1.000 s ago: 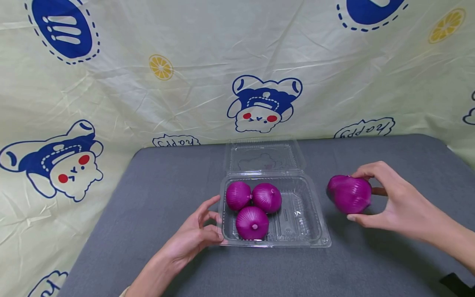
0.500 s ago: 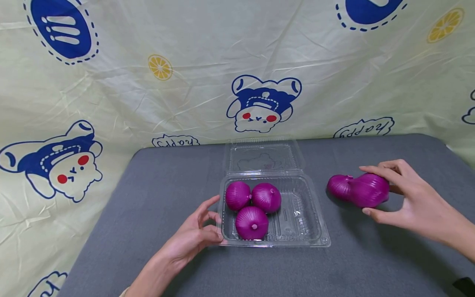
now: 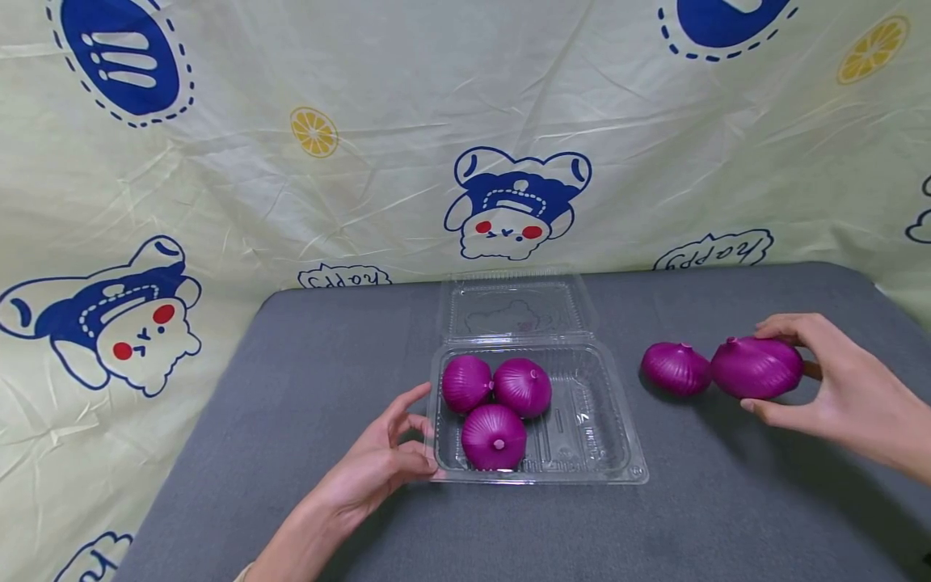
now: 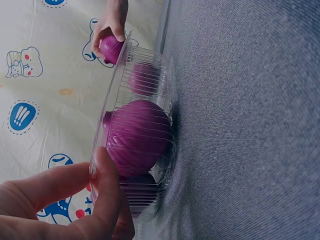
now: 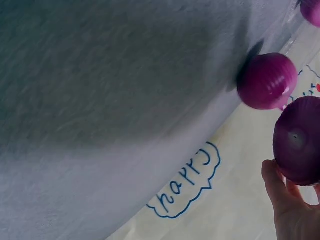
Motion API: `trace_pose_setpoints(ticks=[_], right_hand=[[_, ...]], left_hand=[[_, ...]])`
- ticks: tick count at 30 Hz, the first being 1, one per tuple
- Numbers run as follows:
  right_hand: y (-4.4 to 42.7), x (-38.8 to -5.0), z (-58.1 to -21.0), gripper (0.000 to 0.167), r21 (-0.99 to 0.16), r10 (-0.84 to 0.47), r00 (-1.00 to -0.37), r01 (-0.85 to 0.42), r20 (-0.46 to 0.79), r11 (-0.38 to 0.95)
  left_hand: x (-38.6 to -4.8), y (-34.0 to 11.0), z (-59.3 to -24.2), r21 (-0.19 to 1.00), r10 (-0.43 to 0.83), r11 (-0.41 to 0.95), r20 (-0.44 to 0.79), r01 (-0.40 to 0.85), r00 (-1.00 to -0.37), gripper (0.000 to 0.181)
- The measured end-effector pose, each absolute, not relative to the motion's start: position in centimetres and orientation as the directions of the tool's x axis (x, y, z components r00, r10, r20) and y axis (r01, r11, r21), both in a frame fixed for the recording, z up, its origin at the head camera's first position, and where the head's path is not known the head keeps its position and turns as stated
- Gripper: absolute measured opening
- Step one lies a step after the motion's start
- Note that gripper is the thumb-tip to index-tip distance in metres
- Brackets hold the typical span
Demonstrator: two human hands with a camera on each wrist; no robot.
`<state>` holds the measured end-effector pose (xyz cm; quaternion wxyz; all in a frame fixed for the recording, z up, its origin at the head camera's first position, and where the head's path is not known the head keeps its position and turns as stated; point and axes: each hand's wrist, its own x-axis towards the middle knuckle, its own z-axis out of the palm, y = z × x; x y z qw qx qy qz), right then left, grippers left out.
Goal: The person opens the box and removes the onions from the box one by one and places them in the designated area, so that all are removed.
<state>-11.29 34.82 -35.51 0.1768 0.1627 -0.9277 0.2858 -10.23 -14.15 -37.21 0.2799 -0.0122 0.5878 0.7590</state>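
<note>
A clear plastic clamshell box (image 3: pixel 582 420) holds three red onions (image 3: pixel 494 436) in its left part, its lid (image 3: pixel 512 311) laid back. My left hand (image 3: pixel 389 449) pinches the box's left rim between thumb and finger, plain in the left wrist view. To the right of the box, my right hand (image 3: pixel 836 388) grips another red onion (image 3: pixel 758 369) by its right side, off the table in the right wrist view. A further red onion (image 3: pixel 676 369) rests on the table between the box and the held one.
A grey cloth (image 3: pixel 349 347) covers the table. Behind it hangs a pale printed curtain (image 3: pixel 393 194) with cartoon figures, close to the lid's far edge. The right part of the box shows its bare ribbed floor.
My right hand has moved right with its onion, away from the box. The onion on the table, partly hidden before, now shows fully. My left hand and the box stay put.
</note>
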Motion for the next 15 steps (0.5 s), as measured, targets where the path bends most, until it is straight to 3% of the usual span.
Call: trace_pose_setpoints(ticks=[15], right_hand=[[38.8, -12.9, -37.5, 0.078, -0.454, -0.103, -0.954, -0.227, 0.282, 0.862]], left_hand=[[-10.2, -14.3, -37.2, 0.892, 0.427, -0.164, -0.321, -0.421, -0.846, 0.088]])
